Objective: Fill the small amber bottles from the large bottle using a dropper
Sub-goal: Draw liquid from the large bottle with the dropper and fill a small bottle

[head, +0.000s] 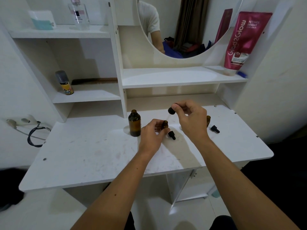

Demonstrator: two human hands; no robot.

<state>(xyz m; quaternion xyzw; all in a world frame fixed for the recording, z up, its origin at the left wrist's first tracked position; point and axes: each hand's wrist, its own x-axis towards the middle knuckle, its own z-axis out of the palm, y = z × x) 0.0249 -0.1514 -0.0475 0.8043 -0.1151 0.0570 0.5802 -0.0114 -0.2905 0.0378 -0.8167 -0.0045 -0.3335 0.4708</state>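
- We're pinching the dropper (171, 112) bulb in the right hand (191, 120); glass tip is angling down to the small amber bottle (165, 125).
- Left hand (152, 131) is gripping that bottle, just below the tip.
- Large bottle (134, 123) is standing open, left of both grips.
- Likely light, slick, fragile glass: we're holding bulb and bottle body, never the pipette.

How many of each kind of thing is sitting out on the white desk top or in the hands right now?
Large amber bottle: 1, open, standing on the desk top.
Small amber bottles: 2, one in the left hand at, one partly hidden behind the right hand at.
Droppers: 1, held in the right hand.
Loose black caps: 2, lying at and.
Total: 6.
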